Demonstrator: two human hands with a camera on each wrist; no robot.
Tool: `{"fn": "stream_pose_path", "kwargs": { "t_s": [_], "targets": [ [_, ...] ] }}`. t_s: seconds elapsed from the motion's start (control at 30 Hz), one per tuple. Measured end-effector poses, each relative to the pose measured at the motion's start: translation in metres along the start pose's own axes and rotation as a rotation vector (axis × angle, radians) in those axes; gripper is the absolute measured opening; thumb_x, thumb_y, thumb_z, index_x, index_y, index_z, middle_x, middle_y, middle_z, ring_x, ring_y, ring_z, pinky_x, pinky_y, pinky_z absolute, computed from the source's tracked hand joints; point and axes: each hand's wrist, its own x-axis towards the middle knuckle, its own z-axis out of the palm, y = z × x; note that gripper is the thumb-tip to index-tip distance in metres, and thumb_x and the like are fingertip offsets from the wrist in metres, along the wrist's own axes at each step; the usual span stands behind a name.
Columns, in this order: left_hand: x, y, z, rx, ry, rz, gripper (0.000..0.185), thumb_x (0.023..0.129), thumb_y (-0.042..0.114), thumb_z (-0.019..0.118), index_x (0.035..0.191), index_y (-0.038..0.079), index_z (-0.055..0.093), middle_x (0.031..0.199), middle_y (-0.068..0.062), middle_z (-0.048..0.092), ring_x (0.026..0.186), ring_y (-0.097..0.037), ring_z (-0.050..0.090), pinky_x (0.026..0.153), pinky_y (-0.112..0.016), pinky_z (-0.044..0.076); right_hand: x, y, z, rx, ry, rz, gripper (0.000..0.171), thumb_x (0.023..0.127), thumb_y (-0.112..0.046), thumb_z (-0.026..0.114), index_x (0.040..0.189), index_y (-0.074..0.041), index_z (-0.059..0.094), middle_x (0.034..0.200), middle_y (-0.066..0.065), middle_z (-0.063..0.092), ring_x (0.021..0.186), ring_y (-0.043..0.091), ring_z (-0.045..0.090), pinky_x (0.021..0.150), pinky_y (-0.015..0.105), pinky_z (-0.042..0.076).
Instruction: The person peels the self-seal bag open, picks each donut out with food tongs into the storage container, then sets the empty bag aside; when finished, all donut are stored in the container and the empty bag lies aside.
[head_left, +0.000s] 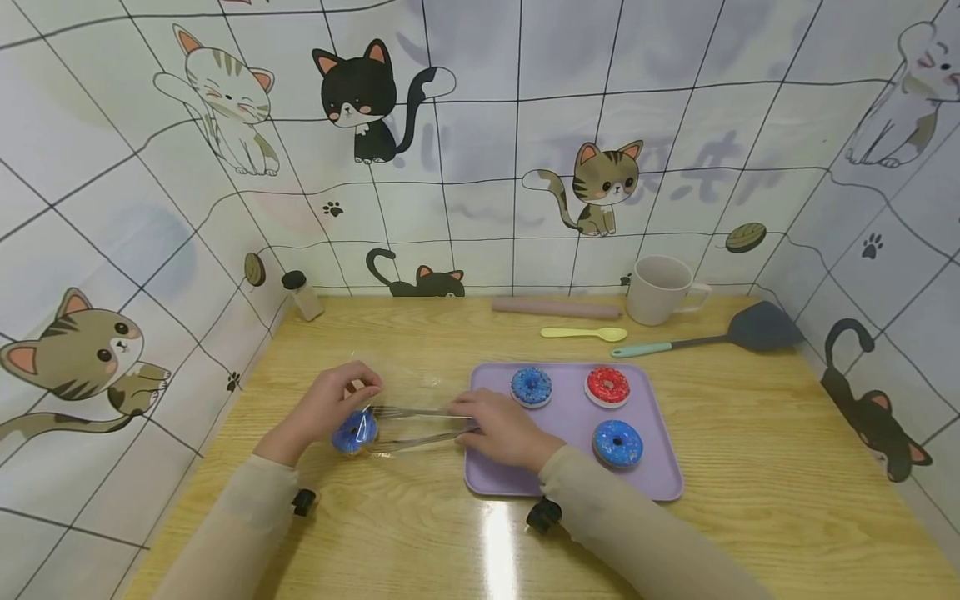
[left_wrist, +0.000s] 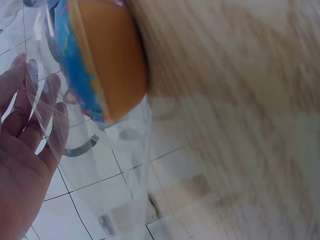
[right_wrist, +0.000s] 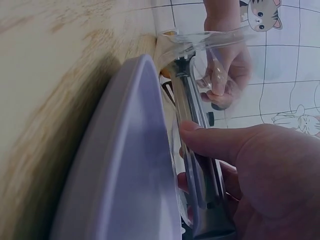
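My left hand point(head_left: 347, 393) holds open a clear plastic bag point(head_left: 390, 379) on the wooden table, left of a purple tray point(head_left: 570, 471). My right hand point(head_left: 471, 421) grips metal tongs point(head_left: 420, 425) whose tips clasp a blue-iced donut point(head_left: 354, 432) inside the bag's mouth. The left wrist view shows that donut point(left_wrist: 105, 65) with its orange underside, the bag point(left_wrist: 80, 160) and my fingers point(left_wrist: 30, 150) behind the film. In the right wrist view my thumb presses the tongs point(right_wrist: 192, 150) beside the tray point(right_wrist: 130, 170). A blue donut point(head_left: 531, 386), a red one point(head_left: 607, 386) and another blue one point(head_left: 617, 442) lie on the tray.
Along the back of the table point(head_left: 750, 433) are a small shaker point(head_left: 303, 294), a pink rolling pin point(head_left: 555, 309), a yellow spoon point(head_left: 585, 333), a beige mug point(head_left: 660, 289) and a dark spatula point(head_left: 712, 337). Cat-patterned walls close in on the left, back and right.
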Motion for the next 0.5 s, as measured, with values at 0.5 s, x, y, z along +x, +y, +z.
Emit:
{"fn": "stream_pose_path", "kwargs": {
  "t_s": [0.5],
  "targets": [
    [-0.002,-0.007,-0.004,0.018,0.015,0.065,0.004,0.098,0.01,0.071,0.099,0.012,0.073,0.097,0.005,0.072,0.088,-0.012,0.066,0.075,-0.029,0.055,-0.018,0.003,-0.012,0.058,0.044,0.0,0.046,0.094,-0.023,0.078,0.138,-0.02,0.066,0.137,0.002,0.068,0.129,0.024,0.061,0.111,0.044,0.047]
  ]
}}
